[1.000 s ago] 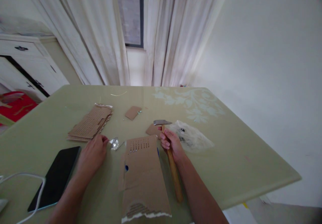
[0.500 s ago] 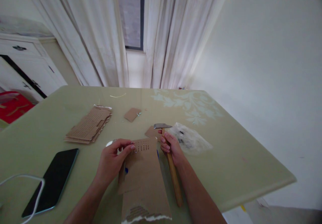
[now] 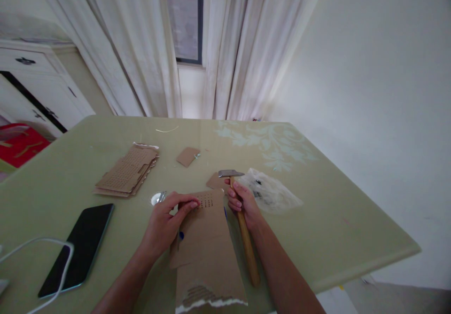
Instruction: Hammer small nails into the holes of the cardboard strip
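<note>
Your right hand (image 3: 243,203) is clenched around the hammer (image 3: 239,215), its head at 12 o'clock from your knuckles. Your left hand (image 3: 165,222) pinches something small onto the punched cardboard sheet (image 3: 206,243), lying between both hands on the table (image 3: 317,220)

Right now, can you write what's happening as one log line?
left hand: fingertips on cardboard sheet | right hand: grips hammer, head up | phone: on table

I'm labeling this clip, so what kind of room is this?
Probably a room in a home, used for craft work: a glass-topped table with a floral pattern, white curtains at a window, and a white cabinet. The right hand holds a hammer beside punched cardboard.
</note>
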{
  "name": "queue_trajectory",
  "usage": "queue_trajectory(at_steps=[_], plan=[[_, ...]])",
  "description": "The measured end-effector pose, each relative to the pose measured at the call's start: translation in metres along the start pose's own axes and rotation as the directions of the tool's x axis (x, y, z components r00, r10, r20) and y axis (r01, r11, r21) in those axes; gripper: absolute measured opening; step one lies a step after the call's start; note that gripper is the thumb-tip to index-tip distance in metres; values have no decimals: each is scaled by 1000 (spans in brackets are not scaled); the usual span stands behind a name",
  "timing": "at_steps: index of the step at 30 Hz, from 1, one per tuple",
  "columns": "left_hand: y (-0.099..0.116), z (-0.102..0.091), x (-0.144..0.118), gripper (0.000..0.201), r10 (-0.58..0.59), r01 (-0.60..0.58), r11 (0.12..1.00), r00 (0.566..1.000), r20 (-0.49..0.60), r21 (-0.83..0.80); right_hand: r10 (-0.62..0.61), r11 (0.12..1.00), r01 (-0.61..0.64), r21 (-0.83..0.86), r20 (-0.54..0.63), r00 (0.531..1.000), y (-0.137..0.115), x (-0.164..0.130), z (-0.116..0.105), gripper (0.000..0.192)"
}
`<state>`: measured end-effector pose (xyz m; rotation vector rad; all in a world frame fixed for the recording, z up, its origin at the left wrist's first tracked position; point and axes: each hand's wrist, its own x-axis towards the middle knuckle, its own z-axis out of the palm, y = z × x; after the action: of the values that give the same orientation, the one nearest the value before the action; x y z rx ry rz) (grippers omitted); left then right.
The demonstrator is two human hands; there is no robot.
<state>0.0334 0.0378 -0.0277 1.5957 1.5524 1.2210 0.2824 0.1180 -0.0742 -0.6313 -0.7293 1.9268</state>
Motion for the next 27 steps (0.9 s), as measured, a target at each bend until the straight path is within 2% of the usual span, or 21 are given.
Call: queue_trajectory(at_steps=[27], plan=[[1,1,-1,27,45,-44,998,999,-4,33,6,1000,-6,-10,-9,1000,0,0,2,49]])
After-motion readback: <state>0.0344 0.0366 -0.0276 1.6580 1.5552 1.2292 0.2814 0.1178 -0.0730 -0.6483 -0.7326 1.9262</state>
